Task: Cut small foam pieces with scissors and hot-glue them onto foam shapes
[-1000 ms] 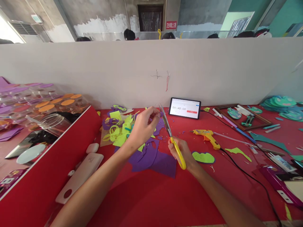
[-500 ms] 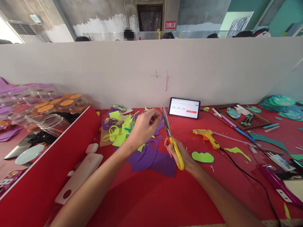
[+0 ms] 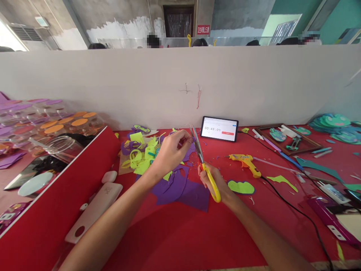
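My right hand is closed around the yellow handles of a pair of scissors. The blades point up and away from me, slightly apart at the tips. Just left of them, my left hand pinches a small purple foam piece, which my fingers mostly hide. The piece lies close against the blades; I cannot tell whether they touch it. Below both hands, purple foam sheets lie on the red table. Lime and purple offcuts are heaped behind my left wrist.
A tablet showing a timer leans at the back wall. To the right are a yellow glue gun with its cord, a lime foam shape and a wooden tray. A white power bank lies beside the red divider at left.
Both hands stay almost in place. The scissors have shifted very slightly, with the blade tips a touch further left.
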`<state>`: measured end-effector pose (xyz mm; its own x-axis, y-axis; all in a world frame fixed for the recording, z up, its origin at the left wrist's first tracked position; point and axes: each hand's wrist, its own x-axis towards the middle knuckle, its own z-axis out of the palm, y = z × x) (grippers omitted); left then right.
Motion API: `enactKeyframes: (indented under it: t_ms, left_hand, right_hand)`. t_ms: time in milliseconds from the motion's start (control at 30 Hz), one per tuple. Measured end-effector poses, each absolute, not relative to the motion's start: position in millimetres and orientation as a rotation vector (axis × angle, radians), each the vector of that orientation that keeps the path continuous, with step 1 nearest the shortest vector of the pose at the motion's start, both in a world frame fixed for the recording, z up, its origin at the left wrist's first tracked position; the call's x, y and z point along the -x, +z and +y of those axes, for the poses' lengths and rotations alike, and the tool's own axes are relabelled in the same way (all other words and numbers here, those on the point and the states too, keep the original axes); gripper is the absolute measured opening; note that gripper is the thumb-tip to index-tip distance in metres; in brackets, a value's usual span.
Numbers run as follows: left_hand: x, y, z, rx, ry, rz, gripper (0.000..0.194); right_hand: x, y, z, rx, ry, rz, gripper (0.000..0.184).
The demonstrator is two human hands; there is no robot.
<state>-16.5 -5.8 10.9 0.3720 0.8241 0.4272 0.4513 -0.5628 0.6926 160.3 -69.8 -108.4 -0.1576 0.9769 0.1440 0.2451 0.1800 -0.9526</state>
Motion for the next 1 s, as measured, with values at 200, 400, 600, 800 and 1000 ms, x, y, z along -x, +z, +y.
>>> enactKeyframes:
  t_ms: [200,400,600,800,1000]
  left_hand:
    - [17.0,10.3,-5.7,-2.153,1.073,1.099,0.017]
    - [18.0,8.4,-4.8,-2.134,1.096,1.100,0.016]
    - [18.6,10.1,-4.2,-2.130,1.114,1.096,0.017]
    - [18.8,13.9,-4.8,-2.136,1.015,1.062,0.015]
    - [20.7,12.0,-2.2,-2.067,1.022,1.044,0.016]
  right_hand:
    - [-160.8,-105.6,-70.5,1.222,1.048,-1.568,0.061]
    - [-160.6,-102.3,-70.5,1.234,1.041,-1.572,0.058]
    - [-160.9,-103.7,-70.7,1.238,1.035,-1.574,0.059]
    - [-161.3,-105.2,-70.9,1.241,1.028,-1.567,0.058]
    - [-162.1,-107.1,-70.5,1.232,1.029,-1.570,0.061]
